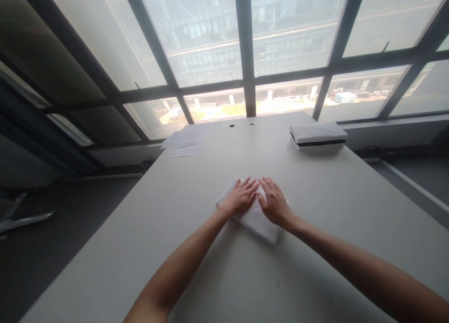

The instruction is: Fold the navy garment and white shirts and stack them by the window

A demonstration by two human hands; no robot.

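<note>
A folded white cloth [261, 222] lies at an angle on the white table, one corner pointing toward me. My left hand [242, 197] rests flat on its left part with the fingers spread. On the right part lies my right hand [273, 201], palm down, its fingers stretched forward and fairly close together. Both hands touch the top of the cloth, and their fingertips nearly meet near its far edge. The hands and wrists hide much of the cloth's far and right sides.
A stack of folded cloths [317, 136], white with a black layer, sits at the table's far right. Loose white paper sheets [185, 140] lie at the far left edge. The table [140, 248] reaches toward large windows [210, 42] with dark frames.
</note>
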